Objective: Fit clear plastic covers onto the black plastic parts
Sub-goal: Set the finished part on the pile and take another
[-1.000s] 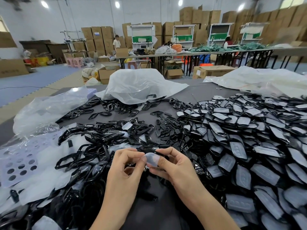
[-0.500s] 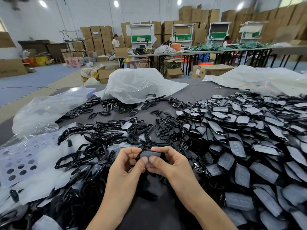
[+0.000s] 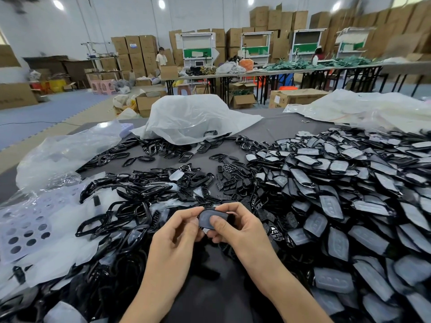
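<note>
As I look down, my left hand (image 3: pixel 175 238) and right hand (image 3: pixel 242 229) both pinch one black part (image 3: pixel 221 213), clear cover (image 3: pixel 206 219) on its face, right thumb pressing it, near the heap of covered parts (image 3: pixel 349 194).

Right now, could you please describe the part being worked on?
On the dark table, look between the heap of frames and the heap of covered parts. The black part is the only one lifted, pinched by the left hand and right hand.
</note>
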Demonstrator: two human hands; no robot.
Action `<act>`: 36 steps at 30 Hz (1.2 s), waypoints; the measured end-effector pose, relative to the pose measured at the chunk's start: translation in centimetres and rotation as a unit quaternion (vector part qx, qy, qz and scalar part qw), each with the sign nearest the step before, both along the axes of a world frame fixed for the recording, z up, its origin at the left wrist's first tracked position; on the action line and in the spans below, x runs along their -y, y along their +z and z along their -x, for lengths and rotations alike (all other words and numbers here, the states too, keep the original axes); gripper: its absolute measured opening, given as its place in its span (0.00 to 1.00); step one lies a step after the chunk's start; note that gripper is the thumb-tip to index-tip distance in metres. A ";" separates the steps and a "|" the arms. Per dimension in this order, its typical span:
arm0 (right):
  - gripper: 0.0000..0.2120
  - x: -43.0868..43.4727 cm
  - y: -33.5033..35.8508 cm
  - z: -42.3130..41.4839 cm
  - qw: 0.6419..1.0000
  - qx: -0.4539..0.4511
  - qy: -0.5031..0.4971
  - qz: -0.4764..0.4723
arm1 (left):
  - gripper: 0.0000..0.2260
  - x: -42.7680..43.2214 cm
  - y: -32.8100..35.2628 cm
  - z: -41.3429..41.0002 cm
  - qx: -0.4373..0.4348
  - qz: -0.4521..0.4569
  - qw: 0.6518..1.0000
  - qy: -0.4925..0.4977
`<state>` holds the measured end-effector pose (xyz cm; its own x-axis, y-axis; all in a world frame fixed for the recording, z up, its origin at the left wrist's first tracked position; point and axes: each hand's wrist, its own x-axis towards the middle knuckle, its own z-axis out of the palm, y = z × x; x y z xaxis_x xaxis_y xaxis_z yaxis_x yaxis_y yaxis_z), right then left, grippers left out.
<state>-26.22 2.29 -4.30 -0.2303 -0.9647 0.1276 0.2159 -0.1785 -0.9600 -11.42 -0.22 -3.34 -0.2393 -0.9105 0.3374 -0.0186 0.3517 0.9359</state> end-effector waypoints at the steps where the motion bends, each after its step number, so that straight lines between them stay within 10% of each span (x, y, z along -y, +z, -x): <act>1: 0.06 0.0 0.0 0.0 1.000 -0.003 0.001 0.002 | 0.14 0.0 0.1 0.0 -0.002 -0.002 1.000 0.000; 36: 0.09 0.2 0.2 -0.1 1.000 0.027 0.007 -0.009 | 0.09 0.7 -0.4 0.6 -0.018 -0.044 0.999 0.024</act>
